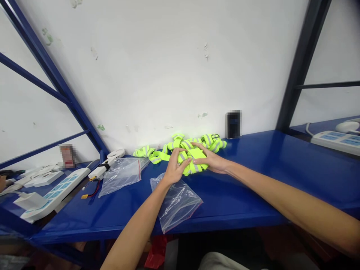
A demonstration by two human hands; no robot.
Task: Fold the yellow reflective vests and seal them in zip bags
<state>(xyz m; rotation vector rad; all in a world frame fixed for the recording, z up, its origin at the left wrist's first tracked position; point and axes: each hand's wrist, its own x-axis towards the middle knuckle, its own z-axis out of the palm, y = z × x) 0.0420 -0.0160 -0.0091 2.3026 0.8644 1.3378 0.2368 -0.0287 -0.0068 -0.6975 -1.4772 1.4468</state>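
Observation:
Between my two hands is a bundle of fluorescent yellow reflective strap [194,168] with silver-grey stripes. My left hand [176,167] grips its left side, thumb across the front. From the right, my right hand [210,159] clasps it with fingers over the top and thumb in front. More yellow reflective straps [215,142] lie loosely heaped behind it along the wall, one showing a dark buckle. A clear zip bag [180,204] with a red seal line lies flat just below my hands, partly under my left forearm.
Another pile of clear bags [120,174] lies to the left, beside a small white fan [116,153] and a red-black cable with a yellow connector [84,196]. White power strips [60,191] sit far left and right. A dark phone-like device [234,125] leans on the wall.

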